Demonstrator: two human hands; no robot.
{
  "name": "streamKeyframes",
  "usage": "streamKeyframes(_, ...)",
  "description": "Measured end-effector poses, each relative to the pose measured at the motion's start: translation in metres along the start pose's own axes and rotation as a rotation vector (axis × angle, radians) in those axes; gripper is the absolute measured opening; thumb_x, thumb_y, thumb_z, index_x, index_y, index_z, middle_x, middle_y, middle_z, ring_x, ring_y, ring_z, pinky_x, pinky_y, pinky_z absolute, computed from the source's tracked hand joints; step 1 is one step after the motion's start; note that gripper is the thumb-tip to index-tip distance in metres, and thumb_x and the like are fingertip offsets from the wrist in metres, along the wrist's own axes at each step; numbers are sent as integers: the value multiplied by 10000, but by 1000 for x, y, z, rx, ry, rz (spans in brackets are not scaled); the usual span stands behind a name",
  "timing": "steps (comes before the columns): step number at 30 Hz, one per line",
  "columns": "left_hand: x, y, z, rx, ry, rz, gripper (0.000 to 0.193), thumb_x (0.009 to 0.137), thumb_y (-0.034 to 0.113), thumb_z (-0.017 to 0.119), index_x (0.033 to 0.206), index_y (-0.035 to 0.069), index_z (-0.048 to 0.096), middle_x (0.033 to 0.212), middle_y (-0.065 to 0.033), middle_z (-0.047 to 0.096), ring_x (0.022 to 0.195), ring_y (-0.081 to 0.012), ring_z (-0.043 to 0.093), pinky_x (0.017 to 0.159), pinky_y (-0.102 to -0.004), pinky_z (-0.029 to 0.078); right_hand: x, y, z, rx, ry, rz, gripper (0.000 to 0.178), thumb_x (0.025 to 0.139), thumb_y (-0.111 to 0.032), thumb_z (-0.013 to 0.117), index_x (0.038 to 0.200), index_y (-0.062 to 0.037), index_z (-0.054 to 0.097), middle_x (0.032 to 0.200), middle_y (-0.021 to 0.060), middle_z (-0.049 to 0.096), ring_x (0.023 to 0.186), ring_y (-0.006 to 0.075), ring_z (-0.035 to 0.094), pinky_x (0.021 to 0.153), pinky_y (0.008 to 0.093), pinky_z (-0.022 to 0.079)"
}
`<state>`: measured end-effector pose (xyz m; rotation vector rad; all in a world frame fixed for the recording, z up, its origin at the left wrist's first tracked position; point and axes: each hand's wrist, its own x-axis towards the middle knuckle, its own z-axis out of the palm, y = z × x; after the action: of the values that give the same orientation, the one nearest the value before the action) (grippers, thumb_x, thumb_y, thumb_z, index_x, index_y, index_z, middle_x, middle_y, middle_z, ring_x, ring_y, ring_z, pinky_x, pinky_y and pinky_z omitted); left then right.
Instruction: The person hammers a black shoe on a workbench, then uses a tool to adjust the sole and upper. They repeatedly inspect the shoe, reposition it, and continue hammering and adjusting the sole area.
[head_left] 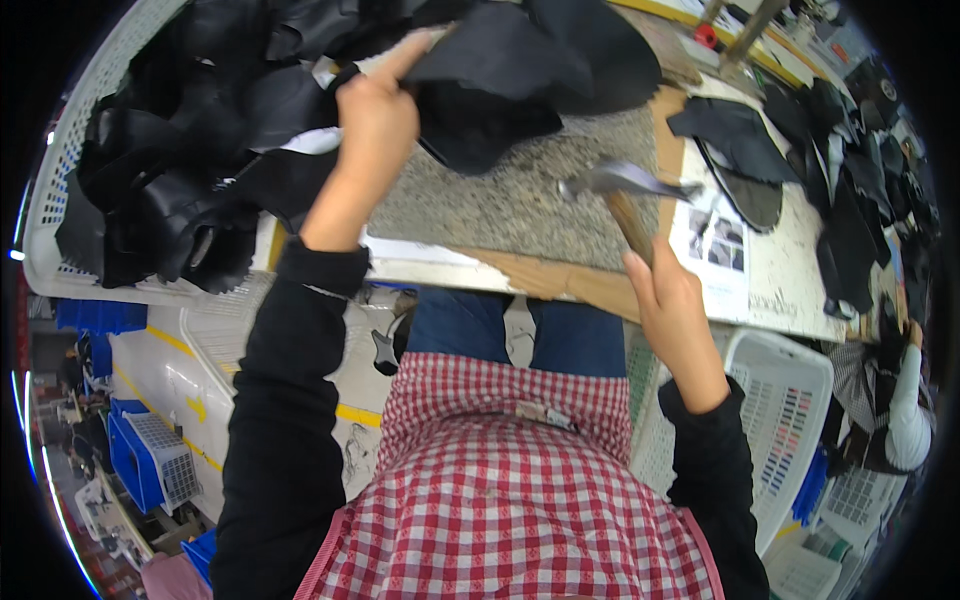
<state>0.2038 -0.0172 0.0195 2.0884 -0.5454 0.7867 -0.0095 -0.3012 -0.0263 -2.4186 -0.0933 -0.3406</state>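
Black piece (505, 52) at the left hand (375, 125), grip unclear, seems unfinished; right hand (672, 300) clasps hammer (628, 219); crated pieces (175, 205) look pending.

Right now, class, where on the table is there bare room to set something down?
On the slab, between the black pieces and the hammer; on the table, a smaller patch right of the sheet. Crowded: the left basket and the table's right end, both heaped.
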Motion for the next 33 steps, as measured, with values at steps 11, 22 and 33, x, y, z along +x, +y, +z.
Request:
streamKeyframes(11,-79,52,34,165,-504,563,625,862,140,762,1445,300,600,1507,-38,576,1403,-324,520,1143,-538,424,-10,47,44,-376,-100,-25,285,1038,-261,605,970,-1,510,634,237,645,599,463,654,533,532,523)
streamKeyframes(22,-23,42,93,103,-566,218,338,987,454,618,1262,287,721,1042,-137,760,1009,-386,708,865,-501,561,23,-20,-1,-344,-277,-21,313,1040,-272,607,1021,24,506,637,219,629,613,452,650,533,508,520)
streamKeyframes(33,-26,52,89,137,-530,173,299,1001,403,628,1247,265,730,994,-158,756,928,-382,724,814,-463,576,22,-6,3,-378,-226,-63,279,1037,-259,620,994,-5,515,640,228,623,608,452,647,528,522,497)
